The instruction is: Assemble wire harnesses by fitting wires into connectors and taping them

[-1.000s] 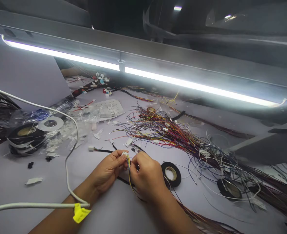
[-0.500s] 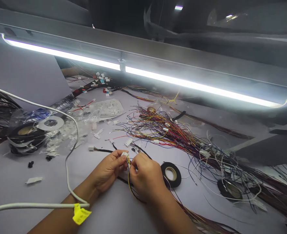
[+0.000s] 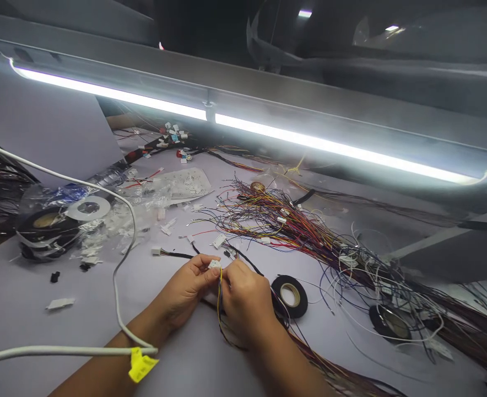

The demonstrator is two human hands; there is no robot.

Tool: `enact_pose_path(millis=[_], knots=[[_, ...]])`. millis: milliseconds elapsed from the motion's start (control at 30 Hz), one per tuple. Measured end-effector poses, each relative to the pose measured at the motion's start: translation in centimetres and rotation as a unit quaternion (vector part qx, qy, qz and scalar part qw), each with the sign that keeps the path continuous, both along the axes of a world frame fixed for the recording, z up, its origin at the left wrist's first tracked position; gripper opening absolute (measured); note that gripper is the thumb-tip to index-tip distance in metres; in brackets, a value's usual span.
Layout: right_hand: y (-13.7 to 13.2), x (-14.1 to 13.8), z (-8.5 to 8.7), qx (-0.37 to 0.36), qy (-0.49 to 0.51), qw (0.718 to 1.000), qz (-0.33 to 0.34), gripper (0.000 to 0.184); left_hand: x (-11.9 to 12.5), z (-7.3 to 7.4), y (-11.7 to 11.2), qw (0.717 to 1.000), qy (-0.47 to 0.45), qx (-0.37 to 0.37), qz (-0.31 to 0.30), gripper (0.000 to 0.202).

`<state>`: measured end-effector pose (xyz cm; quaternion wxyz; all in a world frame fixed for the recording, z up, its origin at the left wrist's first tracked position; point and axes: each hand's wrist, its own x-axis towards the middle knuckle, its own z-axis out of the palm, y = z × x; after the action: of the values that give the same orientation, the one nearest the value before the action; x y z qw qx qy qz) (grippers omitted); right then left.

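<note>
Between the thumb and fingers of my left hand point(image 3: 188, 289) is a small white connector housing point(image 3: 214, 264). Thin yellow and dark wires point(image 3: 219, 303) run down from it toward me. My right hand point(image 3: 245, 292) is closed close beside the housing, its fingertips pinched at the wires; exactly what they grip is hidden behind the knuckles. Just beyond the hands lie a black-sleeved cable with a white plug point(image 3: 156, 251) and another white connector point(image 3: 218, 241). A roll of black tape point(image 3: 289, 296) lies right of my right hand.
A large bundle of loose coloured wires point(image 3: 293, 220) spreads across the right. Bagged tape rolls point(image 3: 47, 231) stand at left. A white cable point(image 3: 133, 220) with a yellow tag point(image 3: 142, 364) crosses above my left forearm. A tube light point(image 3: 330, 146) hangs overhead. Another person's arm point(image 3: 122, 120) shows far back.
The white housing has turned a little in my left fingers, and the wires below it hang closer together. My right hand has shifted slightly. The whole view has moved a little.
</note>
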<state>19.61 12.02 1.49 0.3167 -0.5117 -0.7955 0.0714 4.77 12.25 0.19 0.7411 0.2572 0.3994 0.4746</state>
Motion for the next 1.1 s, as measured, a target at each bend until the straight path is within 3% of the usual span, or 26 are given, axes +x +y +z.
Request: enact_pose_path(millis=[100, 267, 567, 733, 833, 967, 1033, 1100], knots=[[0.3, 0.2, 0.2, -0.056, 0.058, 0.997, 0.012, 0.018, 0.1, 0.0, 0.0, 1.000, -0.006, -0.002, 0.022, 0.027], [0.9, 0.5, 0.7, -0.175, 0.202, 0.963, 0.040, 0.009, -0.1, -0.2, 0.3, 0.999, -0.028, -0.019, 0.037, 0.027], [0.8, -0.2, -1.0, -0.078, 0.159, 0.983, 0.045, 0.015, 0.4, -0.5, 0.2, 0.998, -0.017, -0.009, 0.056, 0.026], [0.9, 0.0, -0.9, -0.113, 0.171, 0.978, 0.048, 0.015, 0.3, -0.2, 0.3, 0.999, -0.018, 0.000, 0.046, 0.023], [1.1, 0.7, 0.9, -0.153, 0.219, 0.961, 0.068, 0.009, -0.5, 1.1, 0.4, 0.999, -0.005, 0.018, 0.049, 0.023], [0.7, 1.1, 4.6, -0.164, 0.225, 0.954, 0.113, 0.034, -1.8, 4.6, -0.4, 0.993, 0.061, 0.084, 0.054, 0.038], [-0.2, 0.2, 6.0, -0.219, 0.213, 0.940, 0.149, 0.046, -2.7, 6.3, -1.4, 0.985, 0.122, 0.119, 0.023, 0.041], [-1.6, -1.4, 6.5, -0.293, 0.205, 0.921, 0.151, 0.049, -3.8, 7.3, -2.8, 0.955, 0.236, 0.180, 0.005, 0.038]])
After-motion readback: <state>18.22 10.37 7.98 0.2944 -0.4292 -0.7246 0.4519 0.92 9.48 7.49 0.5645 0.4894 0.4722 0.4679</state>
